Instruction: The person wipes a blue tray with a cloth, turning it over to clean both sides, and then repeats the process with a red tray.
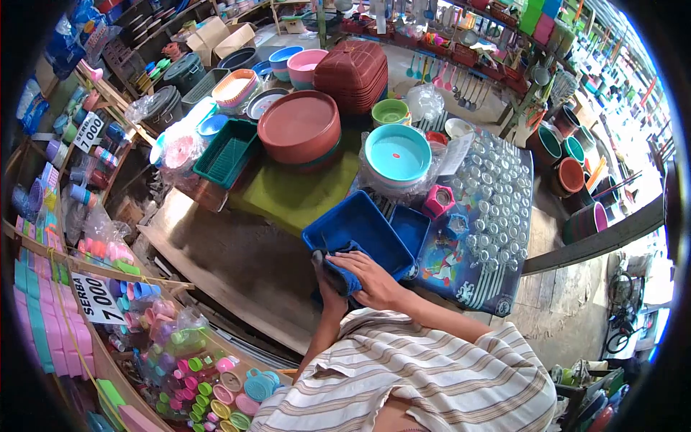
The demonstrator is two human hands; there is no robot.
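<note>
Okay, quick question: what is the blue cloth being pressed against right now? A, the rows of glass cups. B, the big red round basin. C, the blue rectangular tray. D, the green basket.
C: the right hand holds the blue cloth against the near rim of the blue rectangular tray, well apart from the other wares.

A short-sleeved shirt (425,381) is worn, pale cream and crossed throughout by thin brown and grey stripes. The stripes are seen running in different directions across the body and the right sleeve (507,353). The forearms (439,309) are left uncovered, and the left hand (324,282) and right hand (376,281) are bare.
</note>
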